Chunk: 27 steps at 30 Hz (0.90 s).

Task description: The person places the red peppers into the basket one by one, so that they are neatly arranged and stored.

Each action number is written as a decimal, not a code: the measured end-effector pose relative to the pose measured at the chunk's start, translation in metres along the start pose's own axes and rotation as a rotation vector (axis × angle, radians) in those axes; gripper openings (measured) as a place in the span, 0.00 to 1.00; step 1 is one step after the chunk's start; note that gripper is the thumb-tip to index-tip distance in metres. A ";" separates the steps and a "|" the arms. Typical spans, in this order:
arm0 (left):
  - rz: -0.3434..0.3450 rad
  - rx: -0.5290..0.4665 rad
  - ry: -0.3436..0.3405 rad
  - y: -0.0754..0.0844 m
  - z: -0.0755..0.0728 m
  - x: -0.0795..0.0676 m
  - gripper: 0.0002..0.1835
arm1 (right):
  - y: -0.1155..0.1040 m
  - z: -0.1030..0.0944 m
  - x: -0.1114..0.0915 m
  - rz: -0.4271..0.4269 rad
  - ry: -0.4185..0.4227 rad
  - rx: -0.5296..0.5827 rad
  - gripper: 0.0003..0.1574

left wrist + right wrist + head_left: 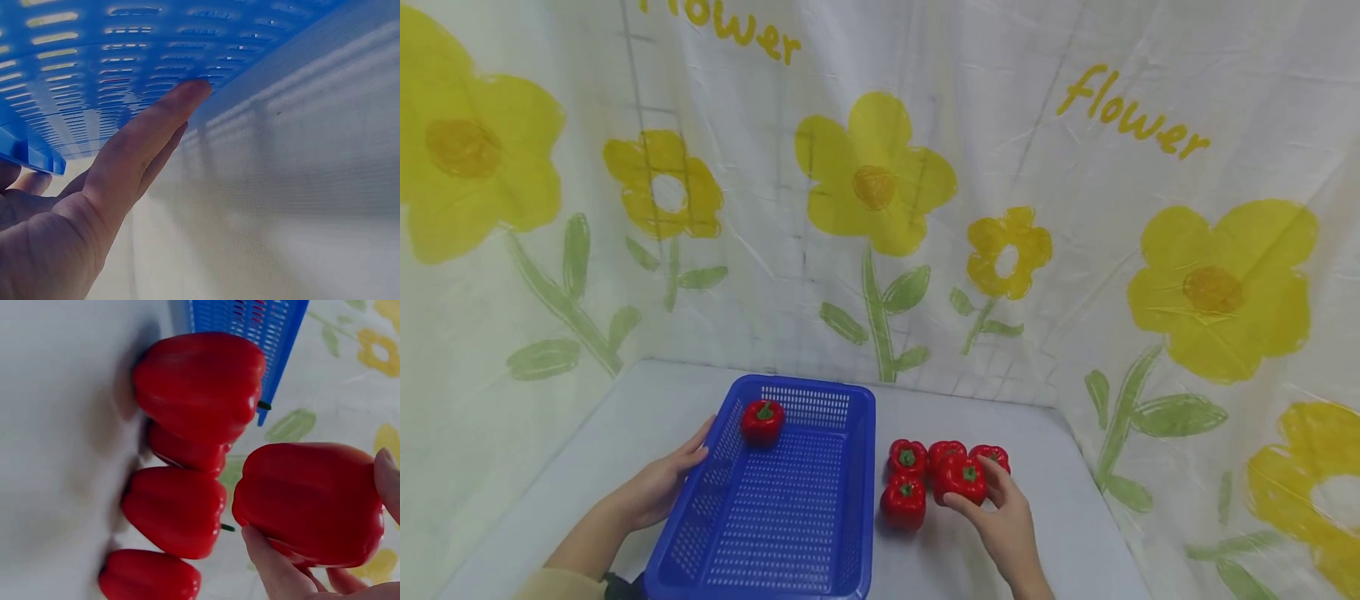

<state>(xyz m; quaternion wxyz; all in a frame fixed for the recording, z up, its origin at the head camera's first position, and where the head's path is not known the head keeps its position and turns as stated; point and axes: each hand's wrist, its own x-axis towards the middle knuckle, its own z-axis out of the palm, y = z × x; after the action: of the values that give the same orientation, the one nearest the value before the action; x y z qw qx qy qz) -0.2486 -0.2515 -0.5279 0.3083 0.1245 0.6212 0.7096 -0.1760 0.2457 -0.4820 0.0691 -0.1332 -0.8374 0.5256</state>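
Observation:
My right hand [1006, 518] holds a red bell pepper [309, 503] between thumb and fingers. It is raised above the tabletop, its green stem facing up in the head view. Around it on the table stand several more red bell peppers [904, 502], grouped to the right of a blue perforated plastic basket [868, 467]. Against the basket's left side rests my left hand [658, 493]. Its fingers [140, 137] lie fairly straight along the outer wall, below the rim. One red bell pepper [762, 423] stands inside the basket, in the far left corner.
The white tabletop [1060, 500] carries the basket and the peppers. A white curtain [760, 292] printed with yellow flowers hangs behind the table and along its sides. The basket's raised rim stands between the loose peppers and its inside.

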 end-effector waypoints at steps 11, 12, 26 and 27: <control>0.000 0.012 -0.019 0.000 -0.001 0.000 0.34 | -0.009 0.003 0.005 -0.051 -0.007 0.035 0.58; 0.001 0.012 -0.020 0.000 -0.001 0.000 0.34 | -0.010 0.004 0.005 -0.054 -0.008 0.037 0.57; 0.021 -0.001 -0.050 0.000 -0.002 -0.001 0.34 | -0.025 0.010 0.010 -0.066 -0.026 0.063 0.56; 0.021 0.002 -0.048 0.000 -0.002 -0.001 0.34 | -0.026 0.010 0.010 -0.071 -0.027 0.066 0.56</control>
<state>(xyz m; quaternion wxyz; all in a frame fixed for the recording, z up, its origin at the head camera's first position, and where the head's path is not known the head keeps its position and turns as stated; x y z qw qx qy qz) -0.2489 -0.2538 -0.5286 0.3157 0.1484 0.6128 0.7091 -0.1924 0.2289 -0.4634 0.0805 -0.0939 -0.8247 0.5519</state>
